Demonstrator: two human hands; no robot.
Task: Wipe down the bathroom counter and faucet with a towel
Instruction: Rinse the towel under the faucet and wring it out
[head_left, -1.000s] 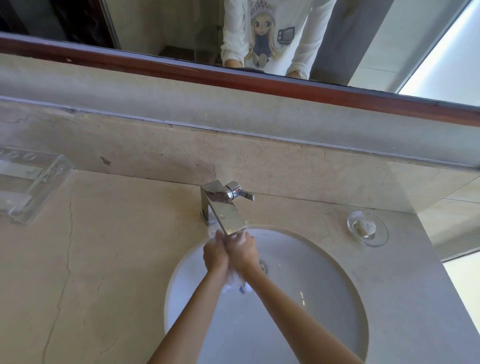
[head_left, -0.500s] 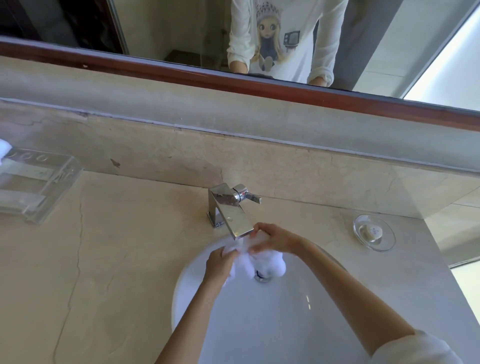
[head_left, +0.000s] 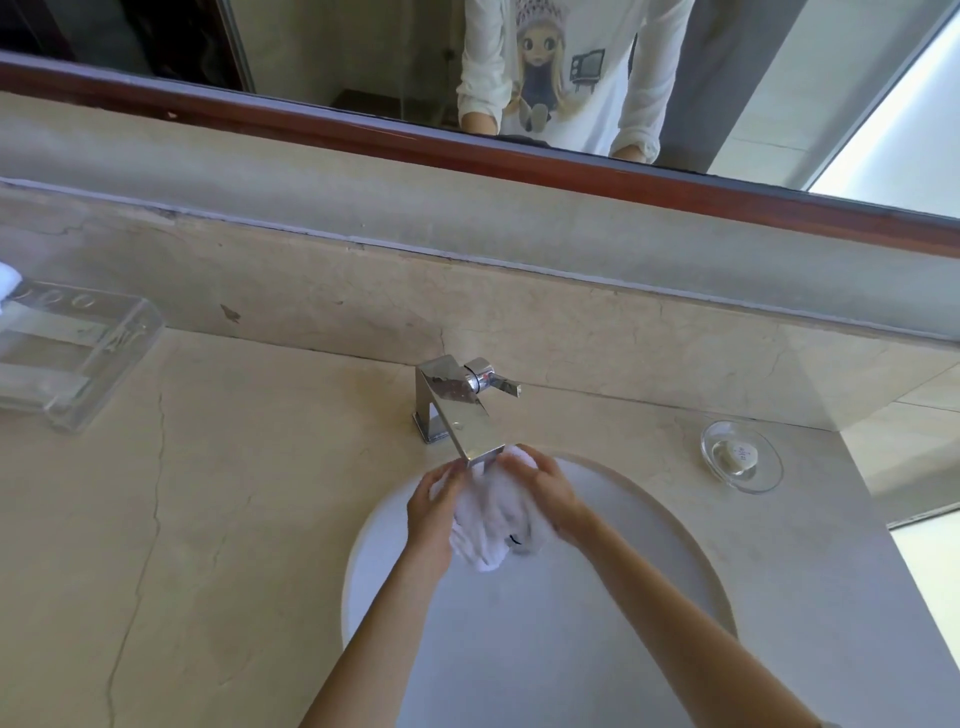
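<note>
A bunched white towel (head_left: 493, 525) hangs under the spout of the chrome faucet (head_left: 457, 410), over the white round sink (head_left: 571, 649). My left hand (head_left: 434, 512) grips the towel's left side. My right hand (head_left: 545, 488) clasps its upper right part, right by the spout's tip. The faucet's lever points right. The beige marble counter (head_left: 218, 519) spreads around the sink.
A clear plastic holder (head_left: 78, 353) stands at the far left of the counter, with something white at its edge. A glass soap dish (head_left: 740, 462) with a small soap sits at the right. The mirror (head_left: 467, 67) above reflects the person's white shirt.
Both hands were first pressed together under the spout. The right hand then moved apart to the right and the towel spread between the hands, hanging lower now.
</note>
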